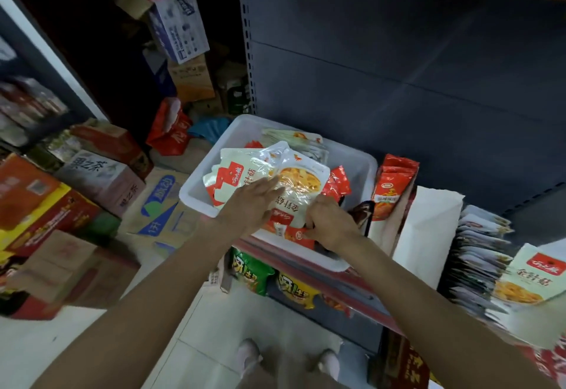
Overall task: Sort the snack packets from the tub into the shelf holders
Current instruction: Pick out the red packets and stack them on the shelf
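Tub: a white plastic tub (pixel 196 188) is sitting on the edge of the shelf (pixel 346 289), in front of the grey back panel (pixel 398 67).
Packets in tub: glossy white enoki mushroom packets (pixel 294 180) with a red corner logo and a picture of yellow mushrooms are lying heaped in the tub, with small red sachets (pixel 337 183) showing beside them.
Left hand: the left hand (pixel 249 201) is lying flat on the top packet, fingers stretched out straight, gripping nothing.
Right hand: the right hand (pixel 330 220) is curling its fingers round the lower edge of the packets at the tub's near side.
Shelf holders: a white holder (pixel 428 229) is standing just right of the tub, with red-orange packets (pixel 392 186) between them; further right, a row of matching mushroom packets (pixel 533 275) is standing upright.
Floor: cardboard boxes (pixel 101 174) are piling up on the left.
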`<state>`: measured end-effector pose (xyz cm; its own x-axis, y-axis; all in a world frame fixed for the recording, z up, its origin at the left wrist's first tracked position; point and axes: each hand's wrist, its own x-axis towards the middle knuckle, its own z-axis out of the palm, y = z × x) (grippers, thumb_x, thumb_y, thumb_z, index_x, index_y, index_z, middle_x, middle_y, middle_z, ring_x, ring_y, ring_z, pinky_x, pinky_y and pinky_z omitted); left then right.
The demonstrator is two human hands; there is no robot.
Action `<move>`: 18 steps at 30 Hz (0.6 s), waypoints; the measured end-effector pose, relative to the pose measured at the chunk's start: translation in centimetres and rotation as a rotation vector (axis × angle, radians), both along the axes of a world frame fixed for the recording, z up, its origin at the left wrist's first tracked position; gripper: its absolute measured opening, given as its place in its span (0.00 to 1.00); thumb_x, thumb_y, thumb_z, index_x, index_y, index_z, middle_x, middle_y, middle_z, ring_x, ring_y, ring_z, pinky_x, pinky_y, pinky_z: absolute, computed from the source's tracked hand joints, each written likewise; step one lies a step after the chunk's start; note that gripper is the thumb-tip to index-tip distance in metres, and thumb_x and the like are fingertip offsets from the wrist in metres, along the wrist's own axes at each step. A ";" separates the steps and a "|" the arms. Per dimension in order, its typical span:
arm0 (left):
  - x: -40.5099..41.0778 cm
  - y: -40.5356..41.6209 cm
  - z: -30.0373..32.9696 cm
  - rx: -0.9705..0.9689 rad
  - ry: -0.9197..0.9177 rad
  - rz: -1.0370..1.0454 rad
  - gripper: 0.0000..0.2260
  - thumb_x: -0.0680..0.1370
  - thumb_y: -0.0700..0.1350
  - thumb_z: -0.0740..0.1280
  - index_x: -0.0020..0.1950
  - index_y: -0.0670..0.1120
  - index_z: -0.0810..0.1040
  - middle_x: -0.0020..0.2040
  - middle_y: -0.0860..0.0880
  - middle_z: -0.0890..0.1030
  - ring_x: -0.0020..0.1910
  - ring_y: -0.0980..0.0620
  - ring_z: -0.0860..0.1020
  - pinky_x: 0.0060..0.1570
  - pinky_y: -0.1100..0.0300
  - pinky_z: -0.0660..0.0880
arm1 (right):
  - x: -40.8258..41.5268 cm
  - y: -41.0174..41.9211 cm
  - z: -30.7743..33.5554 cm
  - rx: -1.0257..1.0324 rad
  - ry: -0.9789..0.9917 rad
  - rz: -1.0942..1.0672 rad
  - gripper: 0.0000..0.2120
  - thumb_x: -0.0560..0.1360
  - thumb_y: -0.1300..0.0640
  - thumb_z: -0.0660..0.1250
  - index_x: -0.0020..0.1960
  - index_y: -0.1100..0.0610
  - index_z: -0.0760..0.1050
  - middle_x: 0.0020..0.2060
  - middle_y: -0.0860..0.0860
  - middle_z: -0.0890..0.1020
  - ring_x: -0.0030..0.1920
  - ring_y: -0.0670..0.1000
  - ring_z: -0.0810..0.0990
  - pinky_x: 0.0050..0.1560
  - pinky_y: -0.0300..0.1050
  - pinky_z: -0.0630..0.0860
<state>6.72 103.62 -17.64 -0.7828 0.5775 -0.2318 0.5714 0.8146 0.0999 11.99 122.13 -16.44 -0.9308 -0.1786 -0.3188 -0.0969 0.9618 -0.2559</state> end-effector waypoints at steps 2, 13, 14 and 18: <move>0.0 -0.3 -0.1 0.013 0.011 0.001 0.26 0.81 0.47 0.57 0.77 0.54 0.53 0.78 0.54 0.47 0.76 0.51 0.51 0.72 0.52 0.57 | -0.1 -0.2 -0.1 -0.072 0.009 -0.030 0.09 0.71 0.56 0.71 0.39 0.55 0.72 0.52 0.56 0.73 0.54 0.55 0.73 0.52 0.49 0.74; -1.0 2.0 3.2 0.619 -0.137 0.169 0.14 0.80 0.37 0.58 0.64 0.44 0.75 0.66 0.47 0.75 0.65 0.49 0.71 0.62 0.65 0.63 | 0.3 3.4 5.5 -0.773 0.233 -0.336 0.03 0.74 0.62 0.69 0.43 0.56 0.76 0.40 0.47 0.83 0.43 0.41 0.82 0.45 0.36 0.77; -1.0 2.7 3.7 0.667 -0.149 0.171 0.13 0.80 0.37 0.58 0.63 0.44 0.76 0.64 0.47 0.76 0.63 0.50 0.73 0.58 0.68 0.64 | 0.3 3.9 6.3 -0.817 0.249 -0.372 0.04 0.74 0.63 0.69 0.43 0.56 0.76 0.40 0.48 0.83 0.42 0.41 0.82 0.44 0.36 0.78; -0.9 6.3 4.9 0.861 -0.338 0.228 0.11 0.82 0.42 0.58 0.59 0.45 0.78 0.56 0.50 0.80 0.55 0.55 0.76 0.46 0.72 0.69 | 0.1 6.8 9.0 -0.900 0.391 -0.446 0.04 0.74 0.65 0.67 0.43 0.58 0.75 0.37 0.48 0.81 0.39 0.40 0.80 0.40 0.35 0.76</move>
